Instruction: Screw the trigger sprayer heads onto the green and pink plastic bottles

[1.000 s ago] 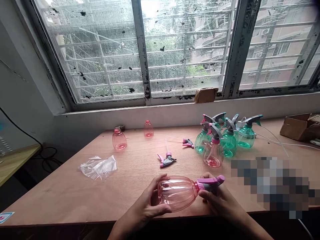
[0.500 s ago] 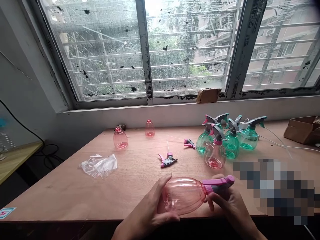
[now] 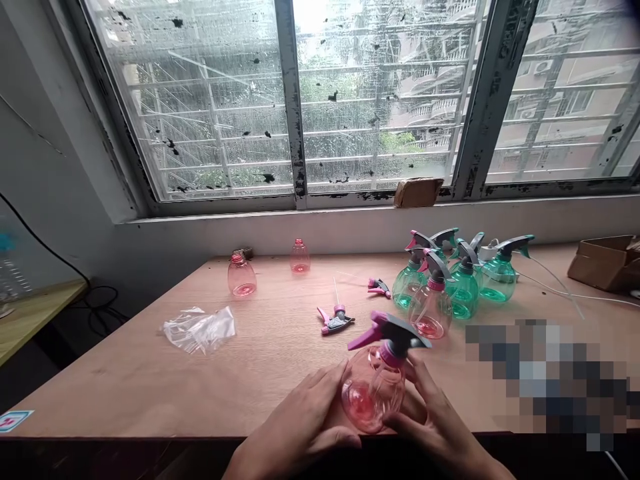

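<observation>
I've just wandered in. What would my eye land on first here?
Probably the pink spray bottle, tilted between the left hand and right hand at the table's near edge. Next, the green spray bottles clustered toward the back right. Behind everything, the large, bright window with dark spots on its glass.

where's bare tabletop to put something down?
Largest: front left, between the plastic bag, sticker and left hand. Smaller: between the bag and nearer loose spray head. Crowded: rear right, green bottles and a pink bottle bunched; front middle, held bottle. Front right is pixelated; can't tell.
</observation>
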Tool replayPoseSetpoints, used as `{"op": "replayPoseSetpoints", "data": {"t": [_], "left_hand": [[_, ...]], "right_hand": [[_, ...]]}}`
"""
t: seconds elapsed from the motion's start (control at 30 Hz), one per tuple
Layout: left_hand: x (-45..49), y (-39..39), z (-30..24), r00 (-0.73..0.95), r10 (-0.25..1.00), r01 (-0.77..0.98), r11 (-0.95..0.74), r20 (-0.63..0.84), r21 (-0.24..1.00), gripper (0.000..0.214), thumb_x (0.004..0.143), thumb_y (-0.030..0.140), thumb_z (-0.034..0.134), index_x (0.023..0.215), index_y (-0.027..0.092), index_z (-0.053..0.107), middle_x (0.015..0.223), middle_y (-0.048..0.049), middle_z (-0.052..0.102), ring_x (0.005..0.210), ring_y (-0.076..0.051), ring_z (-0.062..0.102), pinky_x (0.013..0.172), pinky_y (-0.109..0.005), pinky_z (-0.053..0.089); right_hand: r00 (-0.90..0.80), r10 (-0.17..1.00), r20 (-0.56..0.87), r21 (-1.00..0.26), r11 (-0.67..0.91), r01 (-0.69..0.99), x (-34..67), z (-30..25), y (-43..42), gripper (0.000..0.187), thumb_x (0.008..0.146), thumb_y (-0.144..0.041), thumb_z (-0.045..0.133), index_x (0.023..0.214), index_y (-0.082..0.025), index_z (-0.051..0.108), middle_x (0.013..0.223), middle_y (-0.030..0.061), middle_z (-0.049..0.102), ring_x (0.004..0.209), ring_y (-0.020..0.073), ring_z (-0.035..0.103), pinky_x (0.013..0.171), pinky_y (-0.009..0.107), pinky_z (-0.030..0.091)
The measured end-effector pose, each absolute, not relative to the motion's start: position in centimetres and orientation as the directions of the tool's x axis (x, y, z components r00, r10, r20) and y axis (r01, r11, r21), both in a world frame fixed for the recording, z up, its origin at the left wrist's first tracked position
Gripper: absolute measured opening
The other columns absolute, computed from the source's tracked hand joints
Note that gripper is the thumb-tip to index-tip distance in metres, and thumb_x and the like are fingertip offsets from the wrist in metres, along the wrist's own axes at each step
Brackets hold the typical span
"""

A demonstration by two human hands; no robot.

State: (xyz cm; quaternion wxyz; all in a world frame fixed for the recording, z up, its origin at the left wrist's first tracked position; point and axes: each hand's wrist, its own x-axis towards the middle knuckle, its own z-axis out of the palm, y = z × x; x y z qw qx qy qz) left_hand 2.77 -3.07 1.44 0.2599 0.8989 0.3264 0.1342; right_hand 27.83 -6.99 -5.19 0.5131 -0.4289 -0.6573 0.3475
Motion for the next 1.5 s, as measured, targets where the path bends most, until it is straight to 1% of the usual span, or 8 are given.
{"op": "replayPoseSetpoints", "data": {"t": [0.33,0.5,0.67,0.83,1.0,1.1,1.23,1.5], "left_hand": [[2.7,-2.7,1.2,0.809,0.585,0.505,-0.743,0.059,0.439,0.065,0.093,0.053,0.063,0.151,0.03,0.045,0.16,-0.0082,0.045,0.148,-0.036,0.039,0.122,-0.051,0.035],[2.6,-2.7,1.2,0.806,0.588,0.504,-0.743,0.068,0.441,0.06,0.094,0.051,0.063,0.148,0.029,0.049,0.16,-0.0079,0.046,0.149,-0.035,0.039,0.122,-0.051,0.035],[2.7,-2.7,1.2,0.809,0.584,0.502,-0.742,0.063,0.444,0.061,0.095,0.048,0.063,0.15,0.028,0.046,0.161,-0.0091,0.044,0.15,-0.032,0.036,0.124,-0.047,0.033],[2.9,-2.9,1.6,0.82,0.555,0.429,-0.761,0.145,0.487,0.055,0.096,0.042,0.063,0.147,0.028,0.048,0.152,-0.0084,0.055,0.14,-0.031,0.048,0.119,-0.042,0.039],[2.6,-2.8,1.3,0.817,0.567,0.466,-0.756,0.104,0.46,0.047,0.095,0.045,0.063,0.138,0.027,0.057,0.153,-0.0087,0.055,0.144,-0.034,0.044,0.119,-0.048,0.038],[2.5,-2.8,1.2,0.819,0.56,0.445,-0.757,0.125,0.478,0.046,0.096,0.044,0.063,0.138,0.027,0.057,0.152,-0.0087,0.055,0.145,-0.033,0.044,0.12,-0.049,0.037],[2.4,-2.7,1.3,0.821,0.554,0.428,-0.756,0.135,0.496,0.044,0.095,0.042,0.064,0.136,0.027,0.06,0.152,-0.009,0.055,0.144,-0.034,0.045,0.12,-0.049,0.037],[2.3,-2.6,1.2,0.824,0.553,0.438,-0.758,0.121,0.483,0.047,0.096,0.043,0.063,0.139,0.025,0.058,0.152,-0.0098,0.055,0.146,-0.032,0.043,0.121,-0.048,0.036]], "right_hand": [[0.112,0.919,0.379,-0.782,0.253,0.57,30.1,-5.3,-4.7,0.061,0.096,-0.047,0.058,0.145,-0.021,0.033,0.14,0.0206,0.055,0.122,0.037,0.062,0.106,0.062,0.049],[-0.112,0.696,0.709,-0.307,0.448,0.84,28.9,-4.7,-5.6,0.063,0.1,-0.026,0.053,0.156,-0.02,0.026,0.161,0.0225,0.033,0.149,0.0402,0.031,0.111,0.065,0.042],[-0.614,0.387,0.688,0.186,0.724,0.664,27.3,-1.6,-6.2,0.045,0.1,-0.005,0.043,0.144,-0.011,0.052,0.147,0.0193,0.06,0.144,0.0318,0.044,0.112,0.05,0.047],[-0.805,0.189,0.562,0.422,0.772,0.476,25.7,3.2,-5.3,0.035,0.102,-0.008,0.045,0.132,-0.005,0.062,0.135,0.017,0.07,0.13,0.0293,0.06,0.115,0.05,0.045],[-0.683,0.345,0.643,0.433,0.573,0.696,26.7,9.5,-2.7,0.048,0.099,-0.041,0.06,0.14,-0.017,0.055,0.152,0.0175,0.055,0.142,0.0361,0.045,0.121,0.066,0.023],[-0.632,0.555,0.541,0.414,0.478,0.775,27.3,11.1,-0.6,0.072,0.08,-0.069,0.069,0.128,-0.016,0.063,0.135,0.0196,0.067,0.122,0.04,0.06,0.109,0.06,0.039],[-0.629,0.671,0.392,0.51,0.41,0.756,26.9,10.0,1.8,0.038,0.093,-0.05,0.066,0.103,-0.014,0.067,0.097,0.0143,0.073,0.084,0.0306,0.065,0.072,0.039,0.046],[-0.537,0.708,0.458,0.539,0.259,0.801,30.2,8.3,7.5,0.025,0.101,-0.032,0.054,0.102,-0.009,0.064,0.098,0.019,0.068,0.088,0.0336,0.058,0.077,0.041,0.04]]}}
